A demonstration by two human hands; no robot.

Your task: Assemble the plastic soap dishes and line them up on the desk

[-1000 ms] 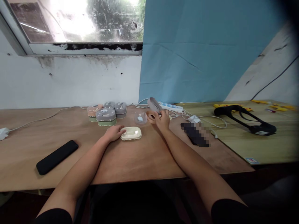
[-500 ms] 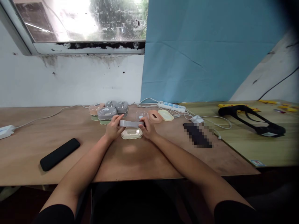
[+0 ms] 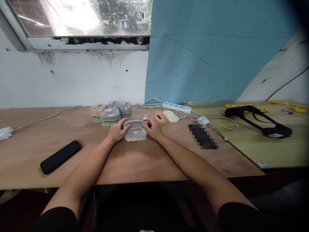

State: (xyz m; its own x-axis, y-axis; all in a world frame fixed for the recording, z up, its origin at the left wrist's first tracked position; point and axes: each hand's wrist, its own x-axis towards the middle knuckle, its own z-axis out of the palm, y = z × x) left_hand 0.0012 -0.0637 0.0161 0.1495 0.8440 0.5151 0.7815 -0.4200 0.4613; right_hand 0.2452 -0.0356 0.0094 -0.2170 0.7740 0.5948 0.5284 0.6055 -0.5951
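A grey lid (image 3: 135, 131) sits on top of a cream oval base (image 3: 135, 139) on the wooden table (image 3: 145, 161). My left hand (image 3: 117, 131) grips the lid's left end and my right hand (image 3: 152, 128) grips its right end, fingers curled over the edges. Just behind stand several closed grey-lidded boxes (image 3: 109, 114) in a cluster. A clear small lid (image 3: 145, 115), an orange base (image 3: 159, 117) and a cream base (image 3: 171, 116) lie behind my right hand.
A black phone (image 3: 60, 156) lies at the left. A white power strip (image 3: 177, 107) with cables, a blurred dark item (image 3: 203, 136) and a black headset frame (image 3: 258, 120) lie at the right. A white adapter (image 3: 4, 132) is at the far left edge.
My right hand brought the grey lid from the back right to the cream base. Both hands then lowered it onto the base, where it now rests.
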